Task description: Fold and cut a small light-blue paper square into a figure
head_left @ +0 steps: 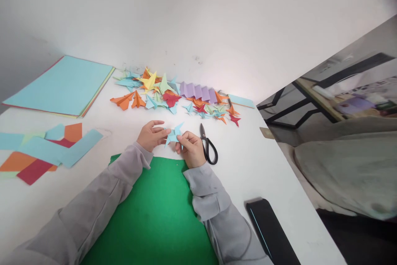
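Note:
A small light-blue folded paper figure (174, 133) with pointed tips is pinched between both hands just above a white table (248, 165). My left hand (151, 134) grips its left side with thumb and fingertips. My right hand (192, 148) is closed on its right side. Both wrists rest at the far edge of a green sheet (158, 215). Black-handled scissors (208, 146) lie shut on the table right beside my right hand.
A heap of folded paper figures (161, 93) in orange, yellow, blue, red and a pleated purple strip (198, 91) lies further back. A stack of coloured sheets (62, 87) sits far left, cut scraps (43, 151) lie left, and a black object (269, 232) lies near right.

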`<state>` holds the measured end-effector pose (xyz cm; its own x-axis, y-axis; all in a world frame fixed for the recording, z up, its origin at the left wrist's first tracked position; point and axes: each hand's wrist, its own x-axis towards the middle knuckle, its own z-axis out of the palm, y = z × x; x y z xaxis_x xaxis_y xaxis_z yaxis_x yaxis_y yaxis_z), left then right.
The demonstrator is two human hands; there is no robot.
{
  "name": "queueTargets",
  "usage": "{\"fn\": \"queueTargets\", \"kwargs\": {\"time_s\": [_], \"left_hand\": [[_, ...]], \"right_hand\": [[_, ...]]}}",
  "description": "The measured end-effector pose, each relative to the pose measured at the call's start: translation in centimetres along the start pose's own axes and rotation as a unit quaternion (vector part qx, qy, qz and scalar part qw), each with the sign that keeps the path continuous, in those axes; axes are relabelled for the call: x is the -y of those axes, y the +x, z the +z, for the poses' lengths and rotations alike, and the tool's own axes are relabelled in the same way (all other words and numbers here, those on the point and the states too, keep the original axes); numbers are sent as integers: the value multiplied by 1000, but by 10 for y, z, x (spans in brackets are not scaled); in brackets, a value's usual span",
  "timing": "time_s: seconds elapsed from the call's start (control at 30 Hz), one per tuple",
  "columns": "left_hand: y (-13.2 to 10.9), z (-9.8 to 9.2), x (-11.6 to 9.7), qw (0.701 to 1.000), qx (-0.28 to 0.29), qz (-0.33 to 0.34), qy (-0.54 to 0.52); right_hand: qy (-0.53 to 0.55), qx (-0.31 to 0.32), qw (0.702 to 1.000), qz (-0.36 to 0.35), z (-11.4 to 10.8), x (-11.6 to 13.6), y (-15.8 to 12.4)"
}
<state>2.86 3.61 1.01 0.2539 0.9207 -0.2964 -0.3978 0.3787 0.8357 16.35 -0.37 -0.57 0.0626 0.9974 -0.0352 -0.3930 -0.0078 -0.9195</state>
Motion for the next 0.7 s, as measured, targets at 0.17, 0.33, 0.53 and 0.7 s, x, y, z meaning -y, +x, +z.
{"fn": "queueTargets", "kwargs": {"time_s": [0.17, 0.33, 0.53, 0.7], "left_hand": [[-1, -4, 2, 999, 3, 33, 25], [1, -4, 4, 999, 2, 31, 28], [-3, 0, 2, 995, 32, 47, 85], [-8, 3, 0, 990, 48, 45, 126]], "right_hand": [[62, -2, 998, 9, 0, 2, 1], [43, 8, 999, -1, -1, -1, 2], [22, -8, 1000, -11, -2, -7, 3], [10, -23, 999, -22, -3, -7, 3]]}}
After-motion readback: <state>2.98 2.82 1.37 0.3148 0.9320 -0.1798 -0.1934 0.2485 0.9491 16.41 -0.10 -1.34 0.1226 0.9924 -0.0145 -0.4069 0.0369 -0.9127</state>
